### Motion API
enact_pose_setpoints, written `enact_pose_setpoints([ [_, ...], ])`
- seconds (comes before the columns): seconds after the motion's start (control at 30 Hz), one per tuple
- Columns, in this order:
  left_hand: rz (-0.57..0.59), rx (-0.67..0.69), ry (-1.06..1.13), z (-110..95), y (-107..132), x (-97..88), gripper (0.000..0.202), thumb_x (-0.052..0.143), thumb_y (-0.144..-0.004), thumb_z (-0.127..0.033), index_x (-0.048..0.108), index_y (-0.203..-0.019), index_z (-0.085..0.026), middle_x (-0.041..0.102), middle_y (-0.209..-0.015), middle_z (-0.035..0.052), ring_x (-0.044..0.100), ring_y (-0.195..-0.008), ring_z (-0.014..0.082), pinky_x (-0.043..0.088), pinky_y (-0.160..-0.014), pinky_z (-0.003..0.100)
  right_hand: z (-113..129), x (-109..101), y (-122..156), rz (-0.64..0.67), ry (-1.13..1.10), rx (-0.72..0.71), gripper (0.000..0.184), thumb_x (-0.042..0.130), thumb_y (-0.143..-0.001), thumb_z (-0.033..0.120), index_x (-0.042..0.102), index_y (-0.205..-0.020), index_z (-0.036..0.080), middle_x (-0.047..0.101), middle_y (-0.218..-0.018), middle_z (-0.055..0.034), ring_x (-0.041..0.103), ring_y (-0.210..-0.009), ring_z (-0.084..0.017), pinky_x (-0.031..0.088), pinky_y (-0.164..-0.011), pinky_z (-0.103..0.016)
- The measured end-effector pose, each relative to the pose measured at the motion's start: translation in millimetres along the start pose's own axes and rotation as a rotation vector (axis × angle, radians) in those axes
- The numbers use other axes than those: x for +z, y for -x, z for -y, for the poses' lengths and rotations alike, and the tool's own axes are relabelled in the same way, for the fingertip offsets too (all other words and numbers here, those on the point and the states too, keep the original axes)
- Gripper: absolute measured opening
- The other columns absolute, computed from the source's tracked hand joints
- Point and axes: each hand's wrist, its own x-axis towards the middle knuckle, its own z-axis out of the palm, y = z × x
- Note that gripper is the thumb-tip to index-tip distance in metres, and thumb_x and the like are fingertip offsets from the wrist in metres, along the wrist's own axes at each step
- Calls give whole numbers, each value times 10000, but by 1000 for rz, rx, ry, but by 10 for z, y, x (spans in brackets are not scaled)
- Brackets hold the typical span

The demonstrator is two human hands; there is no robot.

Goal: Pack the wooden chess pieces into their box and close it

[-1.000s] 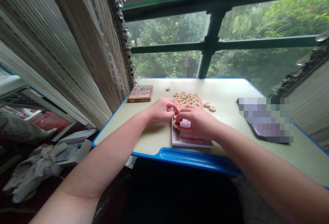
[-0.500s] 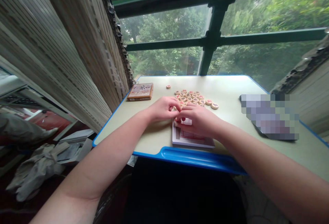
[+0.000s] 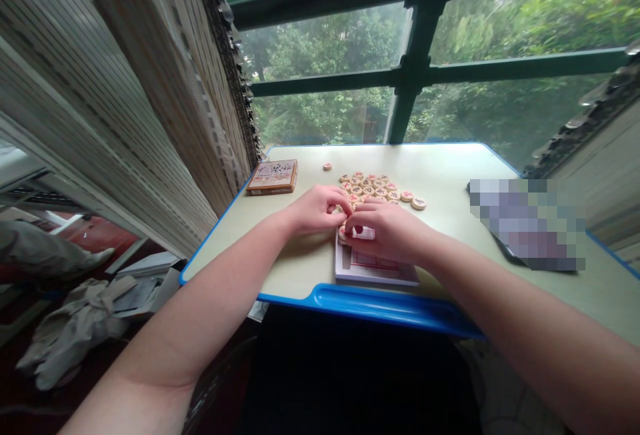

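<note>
My left hand (image 3: pixel 320 210) is closed at the far left corner of a shallow white box (image 3: pixel 341 268). Its thumb and forefinger curl together, and whatever is between them is hidden. My right hand (image 3: pixel 390 227) reaches over the box from the right, fingers bent, with its thumb and fingertips at a round xiangqi piece (image 3: pixel 343 233) in that same corner. A sheet with red lines (image 3: pixel 375 262) lies in the box. Just beyond the hands, several wooden xiangqi pieces (image 3: pixel 369 191) with red and dark characters lie close together, partly covered by my fingers.
A brown printed lid (image 3: pixel 273 176) lies at the table's far left. One lone piece (image 3: pixel 327 166) sits near the back. A blurred-out flat object (image 3: pixel 525 225) rests on the right. The table (image 3: pixel 295 265) has a blue edge with a front groove; a window stands behind it.
My right thumb and fingers have shifted slightly, and the piece in the box corner shows more clearly. The view has tilted a little. The other pieces stay in place.
</note>
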Motion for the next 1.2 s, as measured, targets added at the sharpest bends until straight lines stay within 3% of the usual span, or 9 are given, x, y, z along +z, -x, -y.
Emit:
enact_pose_setpoints([
  [0.3, -8, 1, 8, 27, -8, 3, 240, 513, -670, -25, 719, -733, -132, 650, -774, 31, 577, -686, 103, 444, -622, 199, -11, -10, 6, -7, -22, -10, 100, 604, -800, 243, 674, -785, 173, 665, -763, -55, 554, -716, -165, 438, -701, -283],
  [0.5, -16, 0, -23, 19, -20, -8, 310, 473, -635, 15, 723, -733, -142, 670, -777, 24, 589, -692, 105, 465, -650, 200, -78, -92, -5, -179, 43, 106, 185, 515, -844, 241, 653, -736, 181, 644, -715, -57, 541, -691, -167, 416, -681, -289],
  [0.6, -90, -19, -52, 65, -36, -12, 301, 471, -643, 5, 722, -721, -143, 678, -775, 26, 600, -710, 114, 476, -677, 211, -162, -98, -14, -255, 81, 192, 171, 519, -830, 230, 650, -734, 181, 641, -690, -53, 535, -678, -172, 416, -687, -298],
  [0.7, -232, -89, -116, 140, -59, -33, 288, 464, -669, -22, 720, -717, -144, 685, -783, 31, 611, -744, 128, 489, -725, 236, -230, -82, -14, -251, 84, 248, 150, 527, -812, 215, 656, -745, 176, 652, -707, -54, 544, -688, -175, 423, -704, -305],
  [0.93, -329, -187, -198, 246, -87, -57, 263, 471, -698, -65, 718, -730, -148, 682, -781, 25, 593, -689, 118, 487, -685, 239, -345, -58, -9, -157, -31, 258, 163, 550, -804, 232, 697, -842, 172, 683, -848, -76, 592, -847, -204, 446, -814, -354],
  [1.2, -327, -187, -172, 112, -53, 30, 256, 477, -718, -56, 712, -740, -155, 690, -815, 32, 611, -779, 135, 494, -768, 253, -456, -79, 52, -278, -159, 368, 280, 537, -834, 299, 700, -1023, 173, 680, -1066, -113, 598, -1042, -232, 447, -928, -404],
])
